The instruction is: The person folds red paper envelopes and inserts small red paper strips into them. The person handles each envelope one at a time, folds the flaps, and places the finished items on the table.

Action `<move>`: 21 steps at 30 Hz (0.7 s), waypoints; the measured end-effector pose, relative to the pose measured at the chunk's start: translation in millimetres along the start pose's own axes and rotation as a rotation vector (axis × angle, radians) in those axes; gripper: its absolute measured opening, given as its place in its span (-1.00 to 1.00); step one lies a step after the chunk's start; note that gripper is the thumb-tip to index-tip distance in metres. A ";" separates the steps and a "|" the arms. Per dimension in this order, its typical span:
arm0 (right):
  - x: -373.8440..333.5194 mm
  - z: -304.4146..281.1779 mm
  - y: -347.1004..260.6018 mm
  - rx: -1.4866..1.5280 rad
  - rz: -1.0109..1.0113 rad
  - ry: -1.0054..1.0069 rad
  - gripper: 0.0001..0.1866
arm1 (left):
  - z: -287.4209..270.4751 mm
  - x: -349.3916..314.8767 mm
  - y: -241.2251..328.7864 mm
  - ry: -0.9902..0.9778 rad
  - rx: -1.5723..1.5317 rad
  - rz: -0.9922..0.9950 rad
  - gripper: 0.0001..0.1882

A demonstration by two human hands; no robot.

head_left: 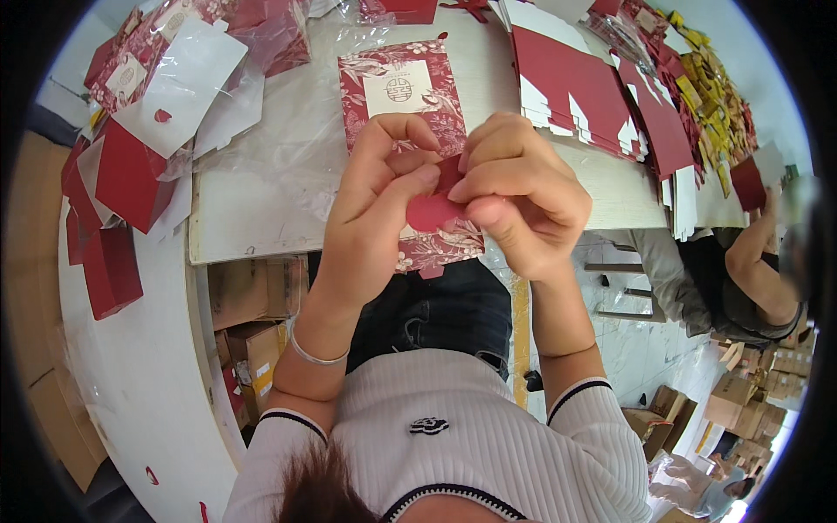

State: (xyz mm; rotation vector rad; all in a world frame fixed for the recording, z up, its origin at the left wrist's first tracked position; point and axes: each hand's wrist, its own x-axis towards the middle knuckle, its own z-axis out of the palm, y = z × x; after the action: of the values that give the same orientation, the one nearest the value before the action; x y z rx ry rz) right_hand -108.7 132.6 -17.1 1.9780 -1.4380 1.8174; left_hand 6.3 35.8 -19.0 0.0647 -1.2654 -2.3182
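Piece of red material (431, 214) is pinched in left hand (377, 187) and right hand (530, 187), both half-curled, presumably for fine control, above patterned card (398, 85).

The flat panel (399, 85) is deep red with pale flowers and leaves, its far part bearing 1 cream square with 1 round brownish emblem. The rounded piece (431, 214) over its near part is bright pinkish red. At far right, the card stack (571, 87) is plain dark red with white edges, and the packets (708, 77) are mostly golden yellow. At left, the box (129, 181) is plain red. The tabletop (253, 209) is off-white, the ribbed top (514, 449) white with black-trimmed edges.
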 end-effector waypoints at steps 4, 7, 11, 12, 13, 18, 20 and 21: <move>-3.7 5.6 -11.2 0.166 0.283 0.198 -0.84 | -6.5 -1.0 9.6 -0.172 0.015 -0.034 -0.85; 0.3 2.3 -16.4 0.176 0.371 0.174 -0.82 | -6.1 -5.3 3.8 -0.153 0.229 0.205 -0.83; 0.4 1.5 -16.3 0.127 0.286 0.151 -0.84 | 0.4 -7.5 8.1 -0.107 0.425 0.262 -0.82; 0.6 1.2 -16.8 0.150 0.308 0.155 -0.85 | -1.7 -6.5 6.6 -0.114 0.434 0.291 -0.82; 0.7 0.9 -17.1 0.173 0.329 0.159 -0.85 | -2.9 -6.0 5.9 -0.121 0.445 0.321 -0.82; 1.5 3.5 -20.2 0.288 0.443 0.192 -0.86 | -7.0 -4.5 1.4 -0.068 0.548 0.396 -0.88; 2.1 2.6 -20.8 0.231 0.438 0.150 -0.86 | -8.5 -3.6 0.5 -0.059 0.582 0.425 -0.90; 2.5 2.4 -21.0 0.223 0.435 0.151 -0.86 | -7.4 -4.2 2.1 -0.051 0.571 0.409 -0.91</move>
State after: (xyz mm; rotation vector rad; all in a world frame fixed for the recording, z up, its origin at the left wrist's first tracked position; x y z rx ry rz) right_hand -93.3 141.3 -5.2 1.6560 -1.7917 2.3392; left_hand 12.8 31.0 -22.3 -0.0584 -1.7439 -1.5784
